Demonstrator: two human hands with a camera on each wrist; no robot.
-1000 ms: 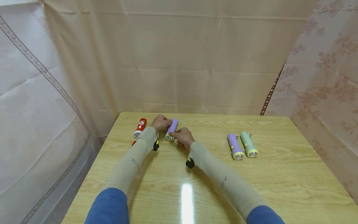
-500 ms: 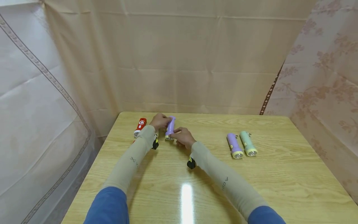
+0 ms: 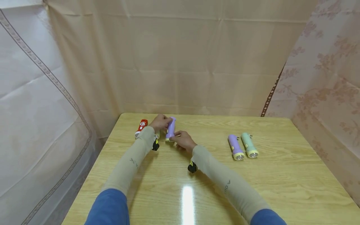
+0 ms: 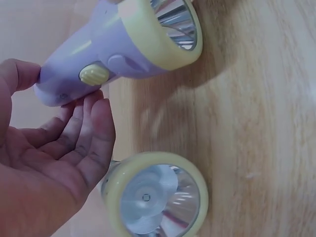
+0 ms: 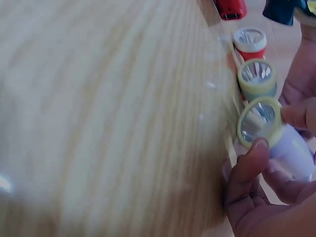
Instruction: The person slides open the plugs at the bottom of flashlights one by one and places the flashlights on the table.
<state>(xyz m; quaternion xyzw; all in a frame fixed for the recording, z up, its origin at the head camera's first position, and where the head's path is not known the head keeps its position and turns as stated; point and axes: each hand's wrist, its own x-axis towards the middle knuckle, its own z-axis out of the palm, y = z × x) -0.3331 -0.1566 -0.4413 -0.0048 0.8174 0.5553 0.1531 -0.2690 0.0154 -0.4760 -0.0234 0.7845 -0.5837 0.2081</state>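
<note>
Thumb and fingertips of the left hand [image 3: 160,122] pinch the tail of a purple flashlight [image 3: 170,129], parted only by the width of its barrel; the left wrist view shows the palm turned open, the fingers gently bent below the body. The right hand [image 3: 184,140] pinches the other end by its pale yellow rim. The held flashlight is toward the back left of the table [image 3: 281,175], its lens end facing the person; whether it touches the wood, I cannot tell. A ribbed yellow switch [image 4: 94,75] sits on its side, and near the tail is a dark mark too small to read.

Just beside it, toward the left, is a green flashlight [image 5: 257,81] with a yellow rim, mostly hidden by the left hand in the head view. Beyond that lies a red flashlight [image 3: 142,127] with a white rim, a white switch and a round white emblem; no lettering on it is legible. Another red piece [image 5: 231,7] shows at the top of the right wrist view, cut off.

Handwritten marks are on both beige sleeves: an X on the left sleeve [image 3: 127,167], and on the right sleeve [image 3: 225,181] an A followed by characters I cannot make out.

Well apart, on the right, a second purple flashlight [image 3: 236,147] and a second green flashlight [image 3: 249,144] lie side by side.
</note>
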